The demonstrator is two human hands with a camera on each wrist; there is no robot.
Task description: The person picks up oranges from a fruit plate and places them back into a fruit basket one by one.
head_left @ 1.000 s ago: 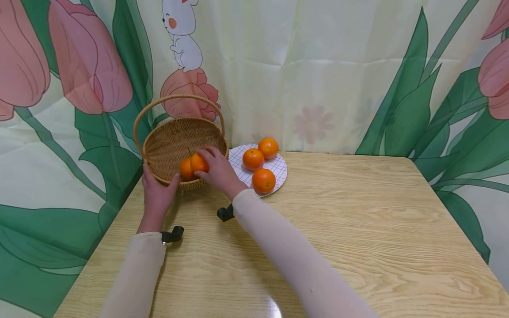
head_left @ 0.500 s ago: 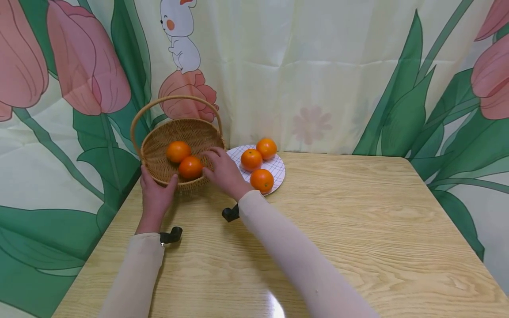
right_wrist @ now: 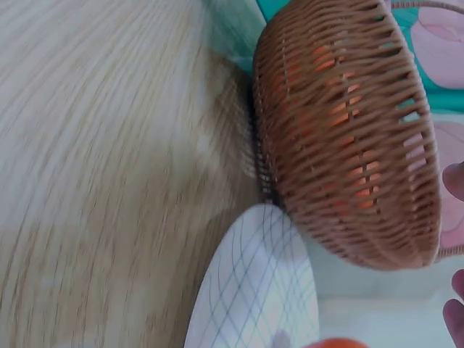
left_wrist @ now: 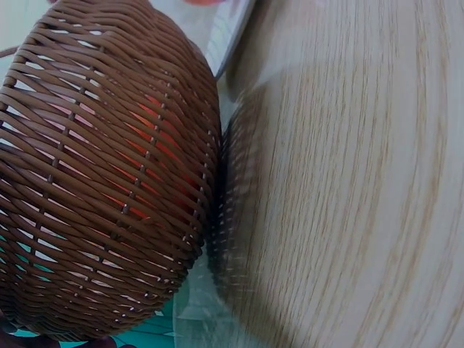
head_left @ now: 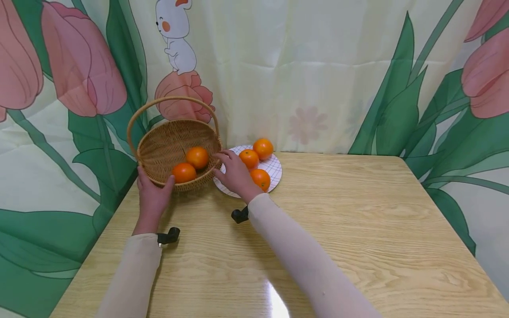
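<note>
A wicker basket (head_left: pixel 165 141) with a tall arched handle stands at the back left, its mouth tilted toward me. Two oranges, one higher (head_left: pixel 197 157) and one lower (head_left: pixel 184 172), lie together inside it. My left hand (head_left: pixel 153 198) grips the basket's front-left rim, thumb at the front and fingers along the side. Just right of the basket, my right hand (head_left: pixel 237 176) hovers over the white checked plate (head_left: pixel 275 170) with loosely bent fingers and nothing in them. In the right wrist view, its fingertips (right_wrist: pixel 454 319) show at the right edge, apart from the basket (right_wrist: pixel 348 138).
Three oranges sit on the plate: one at the back (head_left: pixel 263 149), one in the middle (head_left: pixel 248 158) and one at the front (head_left: pixel 261 179), partly behind the right hand. The wooden table (head_left: pixel 358 221) meets a printed curtain (head_left: pixel 318 75) behind.
My right hand has let go of an orange inside the basket and drawn back to the right, over the plate. The two oranges in the basket have rolled into new places. The left hand keeps its hold.
</note>
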